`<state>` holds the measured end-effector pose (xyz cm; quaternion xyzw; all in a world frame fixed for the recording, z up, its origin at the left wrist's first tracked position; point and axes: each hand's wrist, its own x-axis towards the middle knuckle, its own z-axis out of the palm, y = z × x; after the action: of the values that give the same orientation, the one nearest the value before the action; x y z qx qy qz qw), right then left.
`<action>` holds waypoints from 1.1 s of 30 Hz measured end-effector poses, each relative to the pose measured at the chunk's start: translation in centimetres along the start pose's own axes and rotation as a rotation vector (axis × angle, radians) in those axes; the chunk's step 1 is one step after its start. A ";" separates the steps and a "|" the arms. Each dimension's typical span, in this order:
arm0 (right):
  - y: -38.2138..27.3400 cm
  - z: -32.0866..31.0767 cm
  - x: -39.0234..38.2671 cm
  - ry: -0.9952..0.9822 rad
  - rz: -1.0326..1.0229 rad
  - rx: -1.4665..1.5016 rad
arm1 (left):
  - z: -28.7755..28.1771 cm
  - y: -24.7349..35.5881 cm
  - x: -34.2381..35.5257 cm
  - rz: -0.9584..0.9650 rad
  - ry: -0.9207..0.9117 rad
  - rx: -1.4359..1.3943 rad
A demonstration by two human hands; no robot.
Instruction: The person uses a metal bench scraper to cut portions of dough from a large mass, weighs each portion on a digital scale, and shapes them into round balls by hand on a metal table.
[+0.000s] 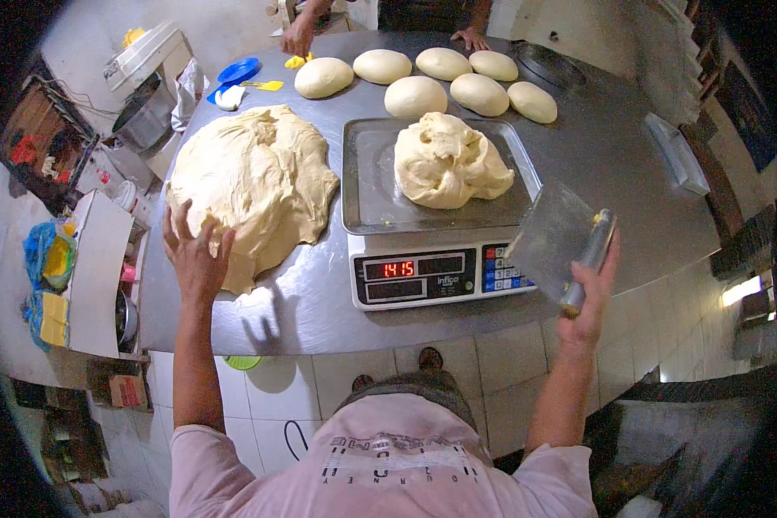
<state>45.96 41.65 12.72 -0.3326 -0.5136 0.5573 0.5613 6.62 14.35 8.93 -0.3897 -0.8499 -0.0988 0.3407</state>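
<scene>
Dough mass [255, 181]; scale [416, 278] between it and scraper [559, 242]; dough balls [416, 97] beyond.

Reaches forward with bare forearms [200, 354], with left hand [195, 261] spread-fingered near the left edge of the worktop [656, 237], right hand [588, 316] curled in a grip above its front edge.

Light gleams off the metal tabletop [318, 304] — the left hand [195, 259] casts a shadow [269, 326] — and the fisheye edges bend, darkening to black.
</scene>
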 end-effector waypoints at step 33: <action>3.8 11.8 2.8 -0.487 -0.017 -0.015 | -0.2 19.7 10.8 0.213 -0.190 -0.810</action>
<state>33.26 42.60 12.69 -0.1881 -0.6405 0.6126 0.4232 16.09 34.08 14.27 -0.5848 -0.7253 -0.3524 0.0888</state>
